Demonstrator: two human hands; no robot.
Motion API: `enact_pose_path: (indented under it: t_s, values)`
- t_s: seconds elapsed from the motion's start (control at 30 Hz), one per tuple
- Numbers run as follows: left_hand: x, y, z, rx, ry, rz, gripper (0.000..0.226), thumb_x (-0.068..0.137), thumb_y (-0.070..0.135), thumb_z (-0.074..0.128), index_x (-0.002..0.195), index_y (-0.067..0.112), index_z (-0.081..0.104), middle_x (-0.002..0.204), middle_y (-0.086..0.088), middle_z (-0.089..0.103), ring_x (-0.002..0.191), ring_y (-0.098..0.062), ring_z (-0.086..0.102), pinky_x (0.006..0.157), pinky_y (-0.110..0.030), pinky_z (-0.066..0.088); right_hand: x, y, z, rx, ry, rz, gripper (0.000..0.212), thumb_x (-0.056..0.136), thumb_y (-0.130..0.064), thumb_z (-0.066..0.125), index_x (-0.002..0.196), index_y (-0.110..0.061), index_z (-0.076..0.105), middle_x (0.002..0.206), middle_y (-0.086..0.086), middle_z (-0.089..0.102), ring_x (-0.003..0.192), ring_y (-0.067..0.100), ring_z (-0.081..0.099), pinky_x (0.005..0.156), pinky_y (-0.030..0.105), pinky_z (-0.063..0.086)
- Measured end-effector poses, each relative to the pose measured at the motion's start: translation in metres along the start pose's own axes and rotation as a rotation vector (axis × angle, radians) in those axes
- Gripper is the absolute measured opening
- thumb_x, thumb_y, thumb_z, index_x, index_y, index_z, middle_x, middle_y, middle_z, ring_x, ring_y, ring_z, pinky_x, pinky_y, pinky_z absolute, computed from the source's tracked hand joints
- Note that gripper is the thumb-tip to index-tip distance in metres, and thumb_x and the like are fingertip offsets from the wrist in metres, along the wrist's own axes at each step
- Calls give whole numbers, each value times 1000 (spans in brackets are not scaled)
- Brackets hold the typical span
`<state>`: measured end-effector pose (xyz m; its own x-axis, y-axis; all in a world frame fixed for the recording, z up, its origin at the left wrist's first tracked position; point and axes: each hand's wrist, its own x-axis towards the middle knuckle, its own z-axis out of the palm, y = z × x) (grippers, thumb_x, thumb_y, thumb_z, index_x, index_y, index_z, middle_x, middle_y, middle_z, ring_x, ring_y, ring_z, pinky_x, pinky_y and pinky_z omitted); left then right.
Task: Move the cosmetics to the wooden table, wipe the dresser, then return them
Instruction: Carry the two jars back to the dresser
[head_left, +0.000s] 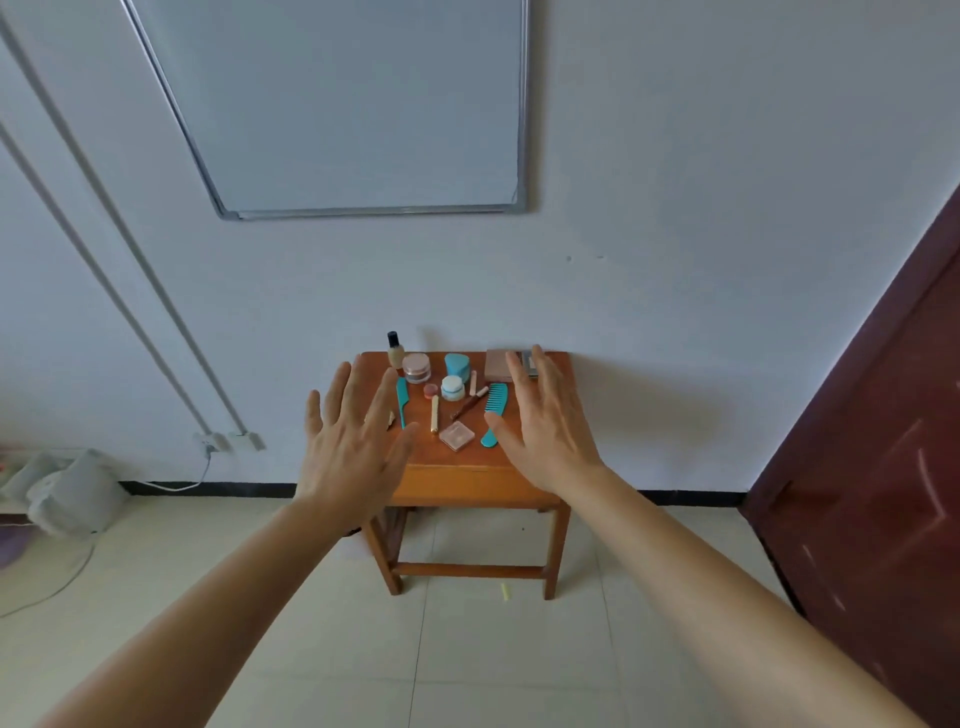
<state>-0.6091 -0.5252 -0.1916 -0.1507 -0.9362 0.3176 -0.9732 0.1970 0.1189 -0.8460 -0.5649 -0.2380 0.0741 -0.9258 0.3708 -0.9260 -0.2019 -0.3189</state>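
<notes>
Neither grip holds anything — left hand (353, 447) and right hand (545, 431) hover spread over the cosmetics (452, 387) crowding the small wooden surface (467, 480) — so best lift the upright bottle (396, 352) first, then jars.

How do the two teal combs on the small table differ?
The wide comb right of centre has a broad toothed head and a curved handle; the tail comb at the left is slim with a thin pointed handle. The wide comb lies beside the right hand, the tail comb beside the left hand. Both lie flat.
</notes>
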Motion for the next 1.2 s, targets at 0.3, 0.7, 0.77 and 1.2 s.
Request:
enact_pose_path:
  t_s: [0.3, 0.7, 0.77, 1.2]
  values:
    - [162, -77, 94, 34, -63, 21, 69, 95, 63, 19, 152, 35, -8, 161, -2, -16, 148, -24, -15, 119, -52, -1, 151, 20, 93, -50, -149, -35, 69, 97, -61, 26, 154, -28, 9, 164, 8, 4, 150, 29, 12, 117, 43, 23]
    - [363, -155, 229, -23, -393, 151, 71, 97, 51, 40, 154, 28, 3, 163, -2, -9, 149, -24, -9, 119, -49, 3, 333, 55, 217, -14, -344, 205, 63, 99, -57, 34, 152, -29, 15, 163, 3, 12, 149, 27, 18, 113, 44, 29]
    - [380, -155, 254, -46, -424, 154, 72, 96, 51, 43, 154, 27, 6, 163, -2, -5, 149, -24, -6, 118, -48, 4, 342, 66, 236, 4, -370, 201, 63, 99, -56, 36, 152, -30, 15, 163, 2, 14, 149, 25, 18, 113, 43, 30]
    - [415, -139, 393, -126, -648, -114, 77, 96, 33, 53, 154, 19, 4, 162, -6, -6, 149, -29, -8, 117, -47, 16, 364, 122, 368, 153, -610, 131, 70, 97, -49, 47, 154, -24, 14, 157, 5, 27, 138, 24, 38, 107, 37, 41]
